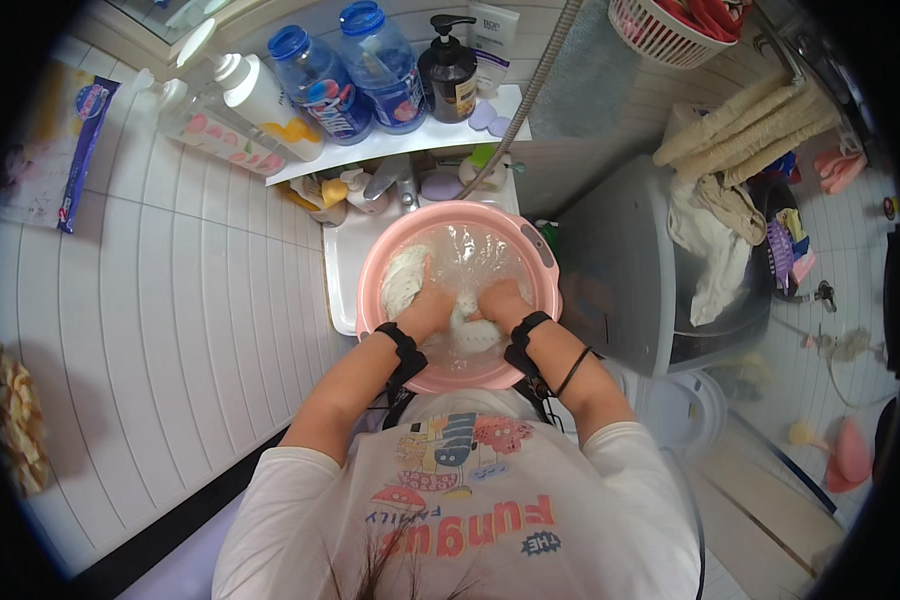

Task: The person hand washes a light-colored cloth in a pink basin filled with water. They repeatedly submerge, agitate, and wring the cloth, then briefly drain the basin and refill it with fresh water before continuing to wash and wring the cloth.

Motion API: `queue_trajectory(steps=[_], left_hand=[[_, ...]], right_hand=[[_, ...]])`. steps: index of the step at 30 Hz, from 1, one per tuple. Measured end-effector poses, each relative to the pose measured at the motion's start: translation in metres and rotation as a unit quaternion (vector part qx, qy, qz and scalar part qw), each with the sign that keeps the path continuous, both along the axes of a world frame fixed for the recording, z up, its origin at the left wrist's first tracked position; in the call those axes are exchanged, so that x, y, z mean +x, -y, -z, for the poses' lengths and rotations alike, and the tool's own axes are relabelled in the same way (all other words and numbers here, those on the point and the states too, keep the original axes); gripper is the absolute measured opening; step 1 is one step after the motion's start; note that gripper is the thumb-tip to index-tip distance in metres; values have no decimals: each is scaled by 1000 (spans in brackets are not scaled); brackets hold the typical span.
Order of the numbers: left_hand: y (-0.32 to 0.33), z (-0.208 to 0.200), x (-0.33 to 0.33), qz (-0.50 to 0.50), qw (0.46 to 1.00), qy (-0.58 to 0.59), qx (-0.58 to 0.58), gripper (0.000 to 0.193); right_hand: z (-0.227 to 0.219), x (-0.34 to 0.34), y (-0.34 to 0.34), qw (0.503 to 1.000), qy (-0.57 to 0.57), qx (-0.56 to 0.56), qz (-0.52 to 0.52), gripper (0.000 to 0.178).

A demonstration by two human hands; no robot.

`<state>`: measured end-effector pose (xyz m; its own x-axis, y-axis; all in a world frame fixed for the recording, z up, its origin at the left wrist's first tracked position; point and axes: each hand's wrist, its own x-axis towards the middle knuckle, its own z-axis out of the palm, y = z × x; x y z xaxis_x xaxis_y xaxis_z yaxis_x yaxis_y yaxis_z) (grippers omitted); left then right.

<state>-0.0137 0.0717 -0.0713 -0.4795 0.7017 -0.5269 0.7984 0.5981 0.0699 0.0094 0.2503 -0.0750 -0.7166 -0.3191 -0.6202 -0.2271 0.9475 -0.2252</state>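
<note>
Both my hands are down in the water of a round pink basin point(369, 285). My left hand point(431, 303) is closed on wet white cloth, and a bunched part of that white cloth point(405, 282) bulges up beside it along the basin's left wall. Across from it, my right hand point(501, 297) grips the cloth between the two hands, near the middle of the basin. Another pale fold lies under the water, closer to my body. Water and cloth partly hide the fingers of both hands. Black bands circle both wrists.
The basin rests over a white sink point(341, 262) with a faucet point(390, 178) behind it. A shelf point(400, 142) above carries several bottles, including a dark pump bottle point(448, 80). At right, an open grey washing machine point(620, 270) has clothes draped on it; a white basket point(670, 35) hangs above.
</note>
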Motion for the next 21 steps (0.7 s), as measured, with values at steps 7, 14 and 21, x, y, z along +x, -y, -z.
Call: queue_trajectory(steps=[7,14,21], left_hand=[[-15,-4,-23,-282,946,14,162,40],[5,-74,-19,-346,777,264,456,30],[16,-100,-14,-406,525,496,560,31]], right_hand=[[-3,-14,-11,944,33,-220,245,54],[-11,19,1,567,64,-557,604,65],[-2,15,19,271,301,-667,625,56]])
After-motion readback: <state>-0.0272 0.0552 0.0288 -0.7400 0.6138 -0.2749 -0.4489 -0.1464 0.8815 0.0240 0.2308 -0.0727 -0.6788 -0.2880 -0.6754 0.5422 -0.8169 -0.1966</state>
